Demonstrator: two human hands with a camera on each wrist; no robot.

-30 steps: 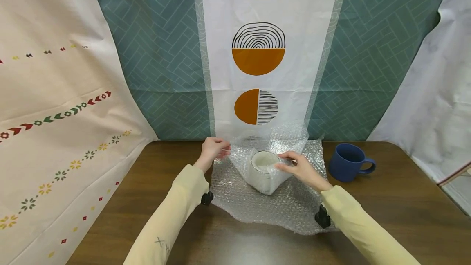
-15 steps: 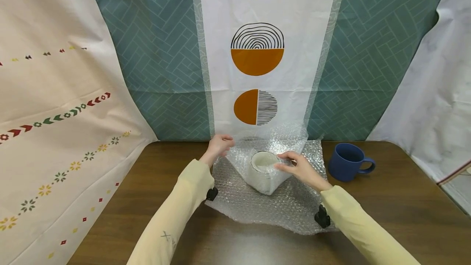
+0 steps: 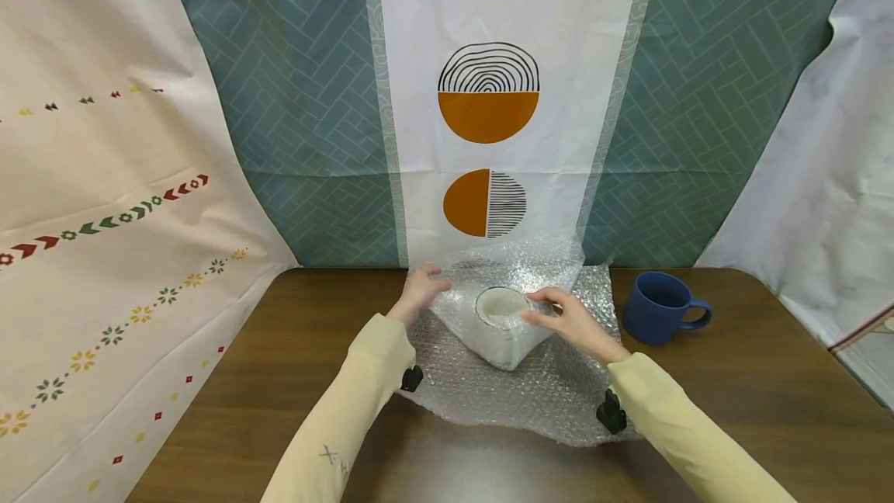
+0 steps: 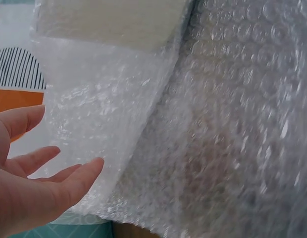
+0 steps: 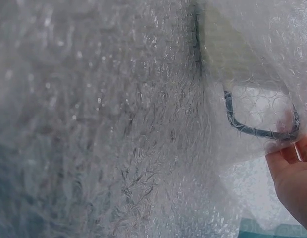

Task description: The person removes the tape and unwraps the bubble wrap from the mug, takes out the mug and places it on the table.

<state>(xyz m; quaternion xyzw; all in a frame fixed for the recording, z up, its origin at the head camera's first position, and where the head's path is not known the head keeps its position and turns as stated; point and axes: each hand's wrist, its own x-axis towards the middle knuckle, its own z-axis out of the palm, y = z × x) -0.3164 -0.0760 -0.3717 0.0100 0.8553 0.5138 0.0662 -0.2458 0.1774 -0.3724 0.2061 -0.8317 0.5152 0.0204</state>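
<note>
A pale mug (image 3: 501, 306) with a dark rim stands upright in the middle of the table, with bubble wrap (image 3: 482, 402) spread under it and folded up around its sides. Through the wrap, the dark-edged mug handle (image 5: 253, 131) shows in the right wrist view. My right hand (image 3: 567, 320) pinches the bubble wrap against the mug's right side, by the handle. To the left of the mug, my left hand (image 3: 419, 293) hovers by the wrap's raised left flap (image 4: 99, 109). Its fingers are spread and loosely bent, holding nothing.
A blue mug (image 3: 656, 309) stands on the wooden table (image 3: 307, 379) to the right of the wrap, its handle pointing right. Behind the table hangs a patterned cloth (image 3: 335, 99), which the wrap's far corner leans against. Another cloth (image 3: 140, 200) hangs along the left side.
My left hand has moved slightly right towards the mug and its fingers have spread. My right hand stays at the wrapped mug's right side.
</note>
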